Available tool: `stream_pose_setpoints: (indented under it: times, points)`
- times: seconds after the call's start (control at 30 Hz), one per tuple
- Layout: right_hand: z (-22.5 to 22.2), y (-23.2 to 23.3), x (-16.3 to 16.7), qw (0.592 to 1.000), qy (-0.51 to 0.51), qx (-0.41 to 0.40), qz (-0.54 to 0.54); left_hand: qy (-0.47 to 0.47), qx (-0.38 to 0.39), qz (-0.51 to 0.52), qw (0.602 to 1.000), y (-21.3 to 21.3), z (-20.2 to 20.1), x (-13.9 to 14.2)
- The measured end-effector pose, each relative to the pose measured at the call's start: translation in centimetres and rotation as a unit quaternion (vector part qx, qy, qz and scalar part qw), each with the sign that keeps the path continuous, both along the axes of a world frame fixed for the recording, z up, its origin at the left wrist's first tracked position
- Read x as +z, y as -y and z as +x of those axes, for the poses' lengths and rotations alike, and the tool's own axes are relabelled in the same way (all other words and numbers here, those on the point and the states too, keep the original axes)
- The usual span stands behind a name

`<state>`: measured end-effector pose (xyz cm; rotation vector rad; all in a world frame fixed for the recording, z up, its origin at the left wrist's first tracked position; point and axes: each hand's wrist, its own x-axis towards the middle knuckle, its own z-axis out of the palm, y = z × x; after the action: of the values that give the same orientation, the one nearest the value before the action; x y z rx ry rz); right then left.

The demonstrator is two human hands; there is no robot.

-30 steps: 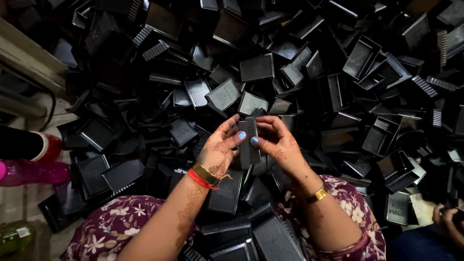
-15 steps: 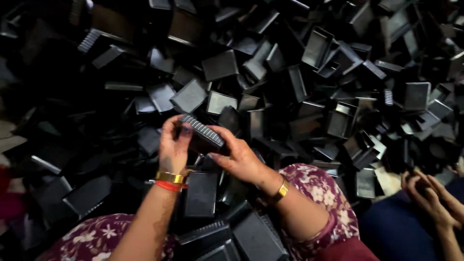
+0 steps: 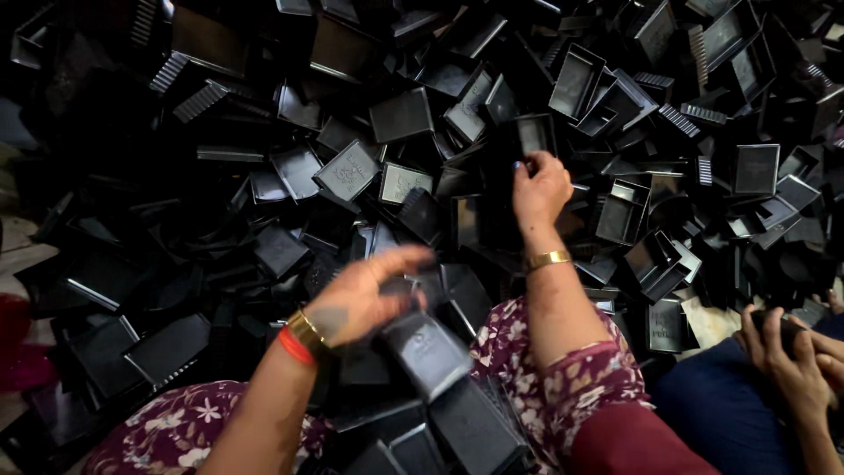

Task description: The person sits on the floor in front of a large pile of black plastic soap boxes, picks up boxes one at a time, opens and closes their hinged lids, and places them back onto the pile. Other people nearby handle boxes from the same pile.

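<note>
A big heap of black plastic trays and ribbed lids (image 3: 396,114) fills the view. My right hand (image 3: 541,189) reaches forward into the heap, and its fingers close on the edge of an upright black tray (image 3: 530,136). My left hand (image 3: 356,303), blurred by motion, is low and near my lap. Its fingers and thumb grip a black box (image 3: 426,347) that sits on top of a row of stacked black boxes (image 3: 466,431). Both wrists carry gold bangles, and the left also has a red one.
Another person's hands (image 3: 791,347) hold a black piece at the lower right, above a dark blue garment. A red object (image 3: 13,339) lies at the left edge. My lap is covered in floral maroon cloth (image 3: 185,422).
Both hands held one ribbed black piece together before. Now they have parted: the right hand has reached up into the heap, and the left has dropped toward the stack in my lap.
</note>
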<state>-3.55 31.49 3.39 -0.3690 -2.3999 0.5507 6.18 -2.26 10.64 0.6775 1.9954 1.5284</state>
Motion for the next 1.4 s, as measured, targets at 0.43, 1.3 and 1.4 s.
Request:
stream_pose_setpoints:
  times: [0.43,1.3,1.4]
  points:
    - [6.9,11.7,0.1,0.786,0.153,0.376,-0.467,0.162,0.379,0.397,0.82,-1.6,-1.2,-6.0]
    - [7.2,11.6,3.4,0.729,-0.034,0.349,-0.587,0.27,0.264,0.495,0.783,-2.0,-1.2,-5.8]
    - [7.6,12.6,3.8,0.732,0.054,0.373,-0.568,0.209,0.27,0.531,0.776,-1.5,-1.4,-5.2]
